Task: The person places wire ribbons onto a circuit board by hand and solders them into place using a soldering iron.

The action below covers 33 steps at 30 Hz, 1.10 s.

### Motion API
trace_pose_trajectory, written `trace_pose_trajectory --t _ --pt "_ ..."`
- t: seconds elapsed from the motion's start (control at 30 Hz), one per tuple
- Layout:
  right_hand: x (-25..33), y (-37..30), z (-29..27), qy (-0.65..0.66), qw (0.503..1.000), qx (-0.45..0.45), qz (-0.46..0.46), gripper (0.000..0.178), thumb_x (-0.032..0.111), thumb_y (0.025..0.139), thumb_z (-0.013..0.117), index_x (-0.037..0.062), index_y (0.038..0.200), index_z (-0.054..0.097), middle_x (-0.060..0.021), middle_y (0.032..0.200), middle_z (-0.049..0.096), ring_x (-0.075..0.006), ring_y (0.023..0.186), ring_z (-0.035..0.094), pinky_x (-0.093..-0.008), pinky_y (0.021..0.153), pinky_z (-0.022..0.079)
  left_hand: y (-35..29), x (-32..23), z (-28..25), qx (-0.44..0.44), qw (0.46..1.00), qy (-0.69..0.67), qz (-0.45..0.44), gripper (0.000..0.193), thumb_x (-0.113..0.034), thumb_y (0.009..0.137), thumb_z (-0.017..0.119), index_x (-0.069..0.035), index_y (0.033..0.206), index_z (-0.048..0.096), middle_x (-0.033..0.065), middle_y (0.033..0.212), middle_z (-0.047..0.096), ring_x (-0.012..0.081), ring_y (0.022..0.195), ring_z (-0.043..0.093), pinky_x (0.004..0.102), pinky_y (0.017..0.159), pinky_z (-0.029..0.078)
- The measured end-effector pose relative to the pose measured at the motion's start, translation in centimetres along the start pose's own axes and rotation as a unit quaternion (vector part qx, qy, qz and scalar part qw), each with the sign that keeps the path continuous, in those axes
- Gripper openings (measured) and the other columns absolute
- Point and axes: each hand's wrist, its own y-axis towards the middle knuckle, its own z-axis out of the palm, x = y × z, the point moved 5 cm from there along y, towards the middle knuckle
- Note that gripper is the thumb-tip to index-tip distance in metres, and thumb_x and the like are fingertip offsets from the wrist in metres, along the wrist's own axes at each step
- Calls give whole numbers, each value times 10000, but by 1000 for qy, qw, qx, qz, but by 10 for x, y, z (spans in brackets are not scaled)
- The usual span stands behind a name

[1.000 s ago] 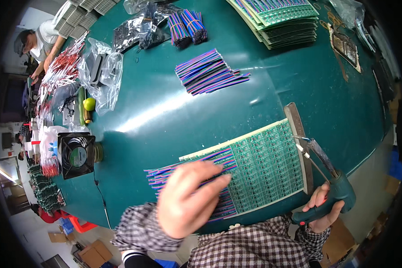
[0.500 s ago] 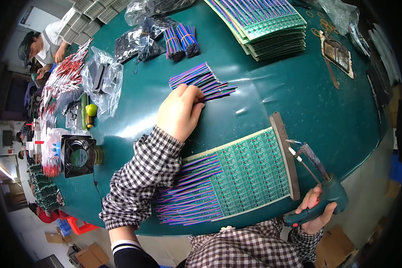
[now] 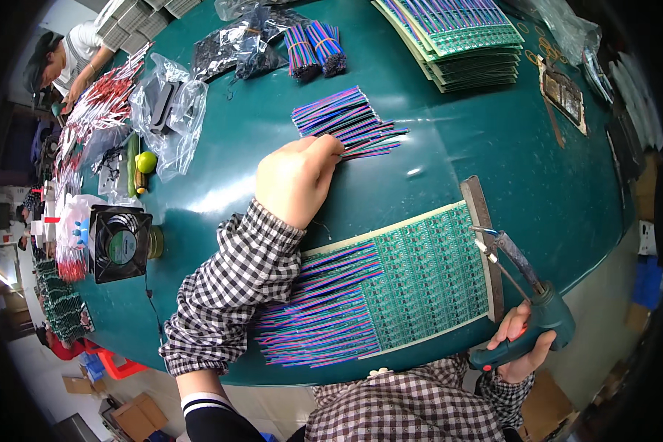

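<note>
My left hand (image 3: 295, 180) reaches over the green table with its thumb and fingers pinched at the near edge of a loose pile of blue, pink and black wires (image 3: 353, 118). The fingertips close on wire there; how many strands they grip is hidden. In my right hand (image 3: 519, 346), low at the right, is a green soldering gun (image 3: 549, 324), its metal tip and thin feed tube pointing up and left. A green circuit board panel (image 3: 431, 280) lies before me, wires attached in rows over its left part. A dark bar (image 3: 482, 243) lies along the panel's right edge.
Stacked wired panels (image 3: 471, 44) stand at the far side. Banded wire bundles (image 3: 315, 50) and dark plastic bags (image 3: 236, 51) lie left of them. A small fan (image 3: 120, 244) stands at left. A blackened tray (image 3: 563, 96) lies far right. Another person (image 3: 74, 55) works far left.
My left hand's fingers have drawn closer together at the wire pile. The table scene has shifted slightly in view. My right hand still holds the soldering gun in nearly the same place.
</note>
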Motion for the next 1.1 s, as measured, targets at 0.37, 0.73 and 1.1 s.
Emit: trace_pose_trajectory --t 0.37,0.73,1.1 --pt "-5 4 13 -14 999 28 19 794 609 967 584 -107 1297 493 -86 865 623 -239 720 646 -370 579 623 -39 -12 -9 75 993 -34 -84 225 -84 808 793 -34 995 679 104 934 610 251 896 649 367 795 531" --pt "0 -2 19 -48 998 23 15 806 630 948 602 -99 1280 506 -84 844 622 -224 717 643 -341 564 615 -38 -3 5 94 984 -131 -78 111 -70 881 735 -16 927 650 89 906 608 225 847 616 332 762 502" --pt "0 -13 20 -61 997 56 -7 727 569 1011 530 -105 1279 488 -95 873 584 -210 766 612 -304 536 610 -107 -94 -12 82 980 -180 -25 268 65 782 728 2 1041 696 119 935 609 272 821 637 354 713 536"
